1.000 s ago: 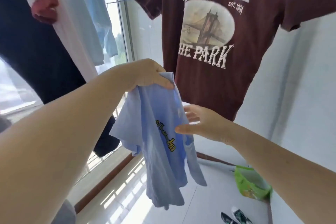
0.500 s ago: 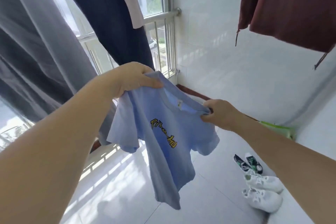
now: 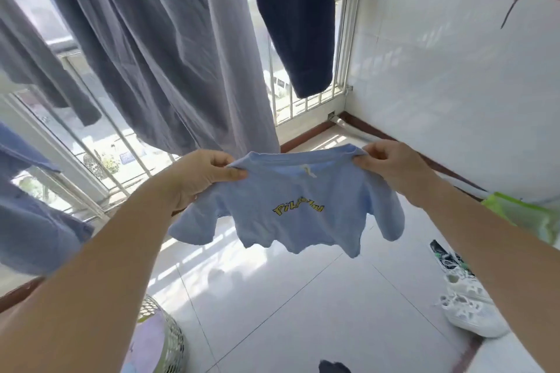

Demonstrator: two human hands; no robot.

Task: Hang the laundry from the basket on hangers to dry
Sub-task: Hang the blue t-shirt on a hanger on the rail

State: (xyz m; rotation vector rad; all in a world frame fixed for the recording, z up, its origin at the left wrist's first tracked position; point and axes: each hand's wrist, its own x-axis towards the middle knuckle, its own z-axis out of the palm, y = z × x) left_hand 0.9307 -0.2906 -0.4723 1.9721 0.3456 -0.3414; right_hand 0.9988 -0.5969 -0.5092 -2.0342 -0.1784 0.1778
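hands, two of them, hold one light blue t-shirt (image 3: 291, 206) spread in mid-air over the white floor (image 3: 272, 312). left hand (image 3: 201, 174) pinches the left shoulder, right hand (image 3: 391, 165) pinches the right shoulder. half a second ago the shirt hung slanted and bunched; now it is pulled wide, collar up and level, long axis left to right, yellow print facing the camera. one mesh basket (image 3: 169, 342) sits near left; two white sneakers (image 3: 469, 309) lie on the right.
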